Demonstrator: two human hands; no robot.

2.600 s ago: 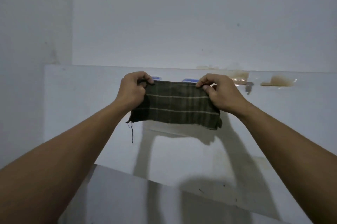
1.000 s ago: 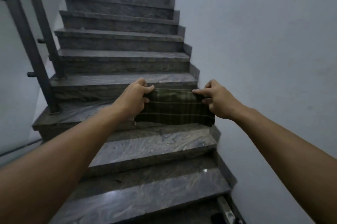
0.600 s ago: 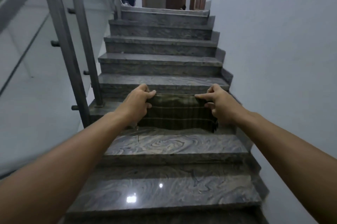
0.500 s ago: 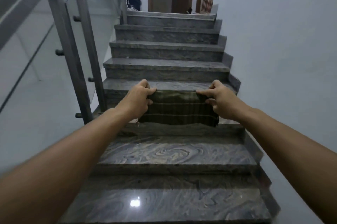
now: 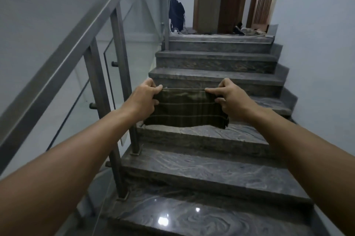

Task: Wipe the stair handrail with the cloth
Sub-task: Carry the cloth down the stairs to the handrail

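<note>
Approach step: left hand [image 5: 145, 96] and right hand [image 5: 229, 99] each pinch a top corner of the cloth [image 5: 185, 110], stretched between them, clear of the handrail [image 5: 76, 43] to the left hand's outer side; next, presumably, bring cloth onto rail.

We are holding a dark plaid cloth [image 5: 185, 110] stretched flat in mid-air; the metal handrail [image 5: 63, 59] is rising diagonally, well apart at left.

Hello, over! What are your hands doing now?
Left hand and right hand both gripping dark green plaid cloth, stretched between them. Grey metal stair handrail at left, untouched. Nothing in between.
</note>
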